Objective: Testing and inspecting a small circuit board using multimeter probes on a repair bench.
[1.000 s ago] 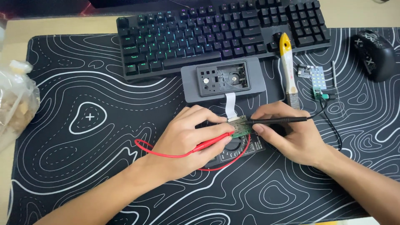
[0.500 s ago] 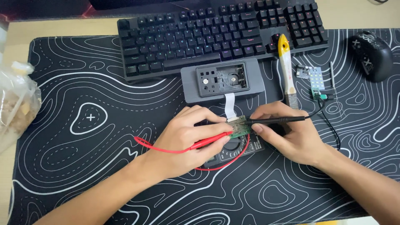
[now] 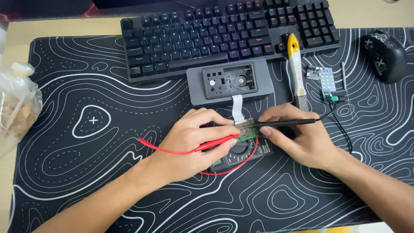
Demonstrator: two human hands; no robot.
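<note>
Now my left hand [image 3: 189,140] pinches the red probe [image 3: 215,143] and my right hand [image 3: 297,138] the black probe [image 3: 282,123], both tips on the green circuit board [image 3: 248,129] just below the grey case [image 3: 230,82], probing underway

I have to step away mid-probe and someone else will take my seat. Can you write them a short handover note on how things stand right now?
Left hand: grips the red probe, tip at the small green circuit board.
Right hand: grips the black probe, tip on the same board from the other side.
The board lies over the multimeter and is joined by a white ribbon cable to the open grey case below the keyboard.
Beside the right hand: a yellow-handled brush and a second small board.
Done: case opened, board out, both probes placed.
Left: the meter's display is hidden, so no reading can be confirmed.
</note>
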